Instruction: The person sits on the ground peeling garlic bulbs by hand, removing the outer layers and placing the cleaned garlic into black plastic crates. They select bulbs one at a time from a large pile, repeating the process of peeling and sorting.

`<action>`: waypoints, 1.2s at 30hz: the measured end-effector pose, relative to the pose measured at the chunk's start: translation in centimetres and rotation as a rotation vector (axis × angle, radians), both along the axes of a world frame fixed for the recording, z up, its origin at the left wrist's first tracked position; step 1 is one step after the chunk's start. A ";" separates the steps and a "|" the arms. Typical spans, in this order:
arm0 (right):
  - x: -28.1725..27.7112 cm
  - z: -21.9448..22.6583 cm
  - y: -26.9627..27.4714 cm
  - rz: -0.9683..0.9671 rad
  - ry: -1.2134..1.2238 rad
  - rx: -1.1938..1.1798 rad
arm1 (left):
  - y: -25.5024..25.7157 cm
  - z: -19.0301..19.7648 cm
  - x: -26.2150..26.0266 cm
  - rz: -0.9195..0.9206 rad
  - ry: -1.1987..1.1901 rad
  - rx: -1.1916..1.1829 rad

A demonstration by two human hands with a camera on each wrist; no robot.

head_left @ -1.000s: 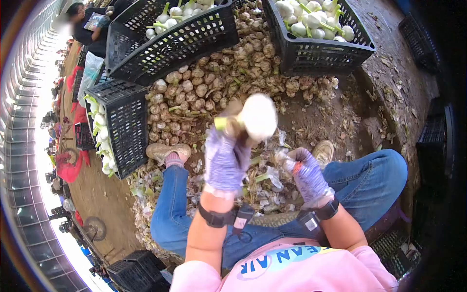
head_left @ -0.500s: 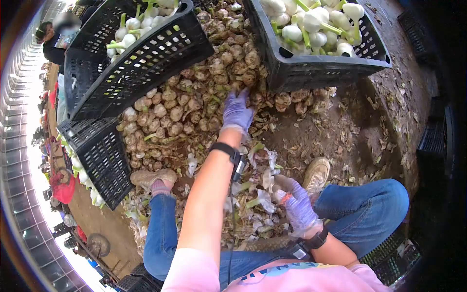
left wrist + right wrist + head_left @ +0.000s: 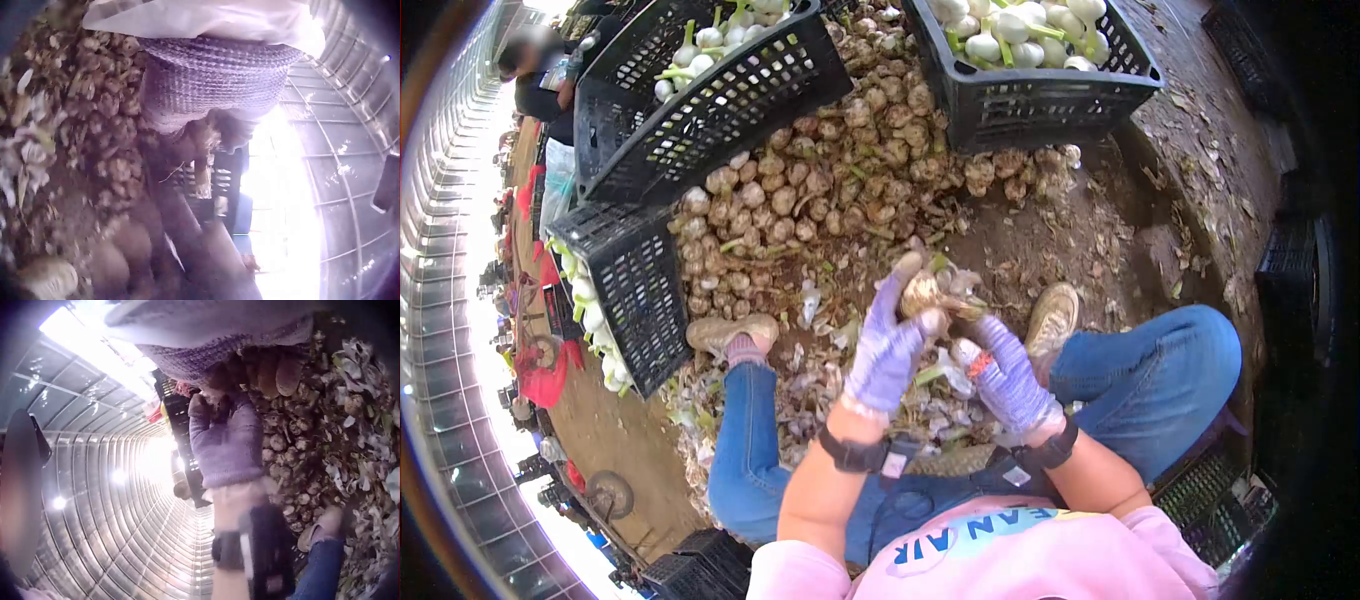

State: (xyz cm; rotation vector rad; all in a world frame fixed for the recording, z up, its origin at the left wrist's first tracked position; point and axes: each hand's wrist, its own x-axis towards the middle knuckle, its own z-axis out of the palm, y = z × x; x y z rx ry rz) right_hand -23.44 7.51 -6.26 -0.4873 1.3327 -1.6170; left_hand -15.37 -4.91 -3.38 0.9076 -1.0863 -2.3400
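Observation:
In the head view my gloved left hand [image 3: 885,345] holds a garlic bulb [image 3: 922,294] between thumb and fingers, its stalk toward the right. My gloved right hand [image 3: 1012,385], with an orange band on a finger, is close beside it, its fingertips overlapping the stalk end. Whether they grip the stalk, I cannot tell. From the left wrist, the purple glove of my left hand [image 3: 215,84] hides most of the bulb. In the right wrist view my left hand [image 3: 228,447] meets my right hand [image 3: 231,362], whose brown fingertips [image 3: 289,376] are bent.
Unpeeled garlic bulbs [image 3: 800,190] lie heaped ahead. Black crates [image 3: 1050,110] of cleaned white garlic stand behind them, and another crate [image 3: 640,295] is at the left. Peeled skins [image 3: 900,405] litter the ground between my legs. Another person [image 3: 545,85] is at the far left.
A cleaned white bulb was in my left hand first; then that hand reached into the heap. Now it is back near my right hand with an unpeeled bulb. My right hand has shifted slightly upward.

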 end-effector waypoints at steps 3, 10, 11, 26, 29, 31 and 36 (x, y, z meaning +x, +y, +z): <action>0.2 3.0 1.1 -0.043 -0.165 -0.049 | 3.2 1.3 3.3 0.052 -0.164 -0.266; 2.0 5.7 2.0 0.061 -0.352 -0.091 | 6.3 4.5 7.2 -0.018 -0.307 -0.751; 2.0 6.2 2.0 0.103 -0.329 -0.064 | 6.4 4.9 7.5 -0.021 -0.331 -0.792; 0.1 7.9 3.0 0.361 -0.227 0.079 | 7.0 5.0 8.6 0.021 -0.124 -0.119; 0.6 8.2 2.7 0.289 -0.299 0.071 | 7.3 4.8 8.4 -0.003 -0.149 -0.477; 0.4 8.2 2.5 0.310 -0.238 0.061 | 7.1 4.4 8.3 0.045 -0.126 -0.341; 0.0 6.3 2.9 0.401 0.060 0.022 | 6.1 2.7 8.7 -0.043 -0.193 0.198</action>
